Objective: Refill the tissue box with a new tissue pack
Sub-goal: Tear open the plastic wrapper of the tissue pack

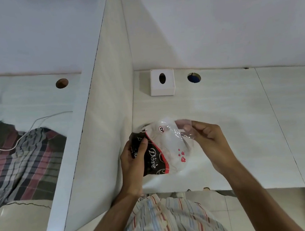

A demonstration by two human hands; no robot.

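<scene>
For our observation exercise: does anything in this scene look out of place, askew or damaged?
Little stands out. The tissue box sits squarely at the back of the desk, its oval slot showing no tissue. The tissue pack looks crumpled only because the left hand and right hand are pulling its wrapper. Checked cloth lies rumpled beyond the divider.

Left hand (133, 158) gripping tissue pack (162, 148), right hand (204, 136) pinching its clear wrapper, white tissue box (162, 88) behind

tissue box (161, 82) sits behind the tissue pack (162, 148), against the wall (213, 20).
</scene>
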